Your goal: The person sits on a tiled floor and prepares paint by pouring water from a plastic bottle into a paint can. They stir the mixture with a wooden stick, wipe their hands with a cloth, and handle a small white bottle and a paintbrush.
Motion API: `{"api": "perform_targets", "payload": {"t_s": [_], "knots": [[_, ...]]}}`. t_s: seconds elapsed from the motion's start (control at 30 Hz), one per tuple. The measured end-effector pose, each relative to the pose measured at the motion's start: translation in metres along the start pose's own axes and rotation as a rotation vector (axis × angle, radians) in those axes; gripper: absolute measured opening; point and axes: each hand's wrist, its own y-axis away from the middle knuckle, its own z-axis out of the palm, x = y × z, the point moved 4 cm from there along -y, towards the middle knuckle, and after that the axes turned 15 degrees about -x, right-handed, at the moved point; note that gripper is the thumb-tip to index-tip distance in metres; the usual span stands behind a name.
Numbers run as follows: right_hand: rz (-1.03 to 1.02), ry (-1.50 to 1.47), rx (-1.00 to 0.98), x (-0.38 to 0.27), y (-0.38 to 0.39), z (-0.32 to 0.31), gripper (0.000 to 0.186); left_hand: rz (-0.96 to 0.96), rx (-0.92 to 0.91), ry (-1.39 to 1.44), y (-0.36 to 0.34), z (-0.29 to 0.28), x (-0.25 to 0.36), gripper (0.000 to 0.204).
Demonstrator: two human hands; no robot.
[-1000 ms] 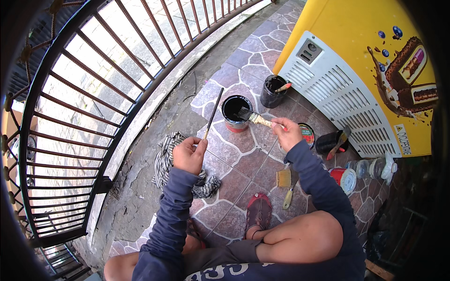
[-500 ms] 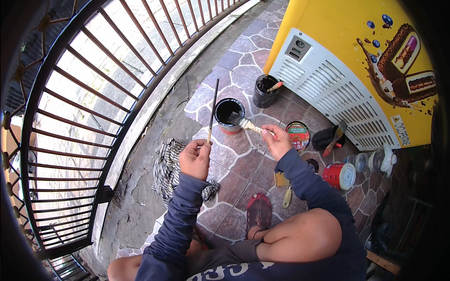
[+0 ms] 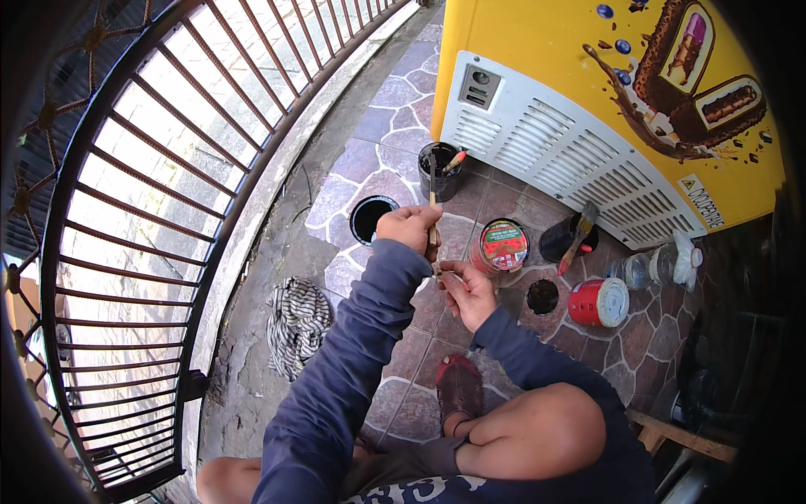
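Observation:
My left hand (image 3: 409, 227) is closed around a thin stick (image 3: 432, 186), dark at the top and paler lower down, which points up and away from me. Just below it, my right hand (image 3: 470, 294) pinches the paintbrush, of which only a small pale bit (image 3: 437, 269) shows at the fingertips; its bristles are hidden behind my hands. Beyond my left hand stands an open can of black paint (image 3: 369, 220), partly covered by that hand. Further off, a second blackened can (image 3: 438, 178) holds a red-tipped brush (image 3: 455, 161).
A striped rag (image 3: 295, 323) lies left. On the right are a can with a green and red label (image 3: 504, 245), a black pot with brushes (image 3: 561, 242), a dark round lid (image 3: 542, 296), a red can (image 3: 592, 304) and plastic bottles (image 3: 646, 267). A metal railing (image 3: 159, 223) and yellow freezer (image 3: 537, 42) flank me.
My right hand has drawn the brush away from the paint can and down beside my left hand. My left hand has moved right and up with the stick. The view has shifted.

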Motion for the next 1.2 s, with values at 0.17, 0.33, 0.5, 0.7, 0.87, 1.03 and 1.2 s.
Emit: {"api": "perform_targets", "payload": {"t_s": [0.17, 0.33, 0.5, 0.7, 0.87, 1.03, 1.2], "knots": [[0.006, 0.041, 0.010, -0.007, -0.001, 0.004, 0.029, -0.244, 0.006, -0.139, -0.055, 0.000, 0.029, 0.026], [-0.060, 0.086, 0.008, -0.016, -0.005, 0.000, 0.030, -0.303, -0.070, -0.277, -0.075, -0.009, 0.052, 0.060], [-0.050, 0.054, 0.007, -0.023, -0.005, -0.006, 0.030, 0.108, 0.063, -0.527, -0.030, -0.104, 0.083, 0.061], [-0.134, -0.038, -0.022, -0.049, -0.008, -0.011, 0.031, -0.241, 0.394, -1.234, 0.085, -0.232, -0.057, 0.081], [-0.040, -0.237, -0.135, -0.062, -0.012, -0.012, 0.039, -0.239, 0.570, -1.396, 0.120, -0.222, -0.152, 0.088], [0.140, -0.266, -0.218, -0.041, -0.031, 0.009, 0.024, 0.161, 0.427, -1.636, 0.156, -0.187, -0.167, 0.080], [0.093, 0.157, 0.043, -0.024, -0.059, 0.015, 0.032, 0.204, -0.027, -1.738, 0.165, -0.168, -0.217, 0.050]]}}
